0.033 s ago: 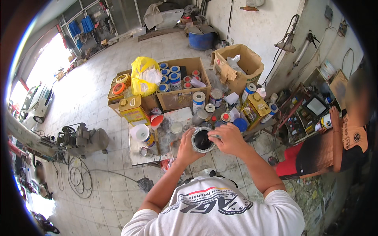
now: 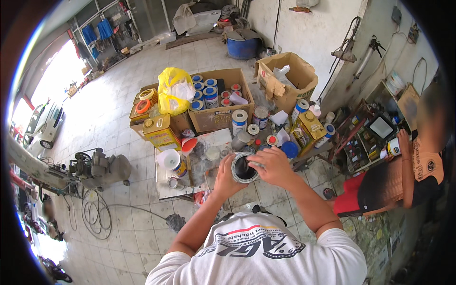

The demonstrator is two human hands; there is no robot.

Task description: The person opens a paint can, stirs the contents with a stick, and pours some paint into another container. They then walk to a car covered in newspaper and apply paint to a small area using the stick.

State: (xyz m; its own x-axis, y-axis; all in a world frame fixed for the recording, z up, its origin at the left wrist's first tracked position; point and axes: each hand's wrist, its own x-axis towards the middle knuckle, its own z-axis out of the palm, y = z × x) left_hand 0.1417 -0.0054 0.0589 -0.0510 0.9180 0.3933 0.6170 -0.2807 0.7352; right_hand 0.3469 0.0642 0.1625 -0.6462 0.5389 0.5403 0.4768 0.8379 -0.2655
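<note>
My left hand [image 2: 227, 179] is wrapped round the side of an open paint can [image 2: 234, 174] with dark, nearly black paint in it. Over the can's right rim, my right hand [image 2: 274, 167] pinches a thin, light-coloured stick [image 2: 257, 164]. The stick's lower end goes into the can, where my fingers and the paint partly hide it. Just beyond the can, on the worktable, stand a grey-topped can [image 2: 241, 139] and a clear cup with a pale lid [image 2: 213, 153].
The worktable [image 2: 166, 191] bears a white bucket [image 2: 169, 159], a red funnel [image 2: 189, 145] and yellow tins [image 2: 162, 132]. Behind stand a cardboard box of cans [image 2: 216, 121] and a taller carton [image 2: 304, 71]. At right, another person [image 2: 380, 187] holds a can. A compressor [image 2: 107, 168] stands left.
My right hand and the stick have shifted slightly over the can, and the look of the paint's surface has changed. My left hand keeps its hold.
</note>
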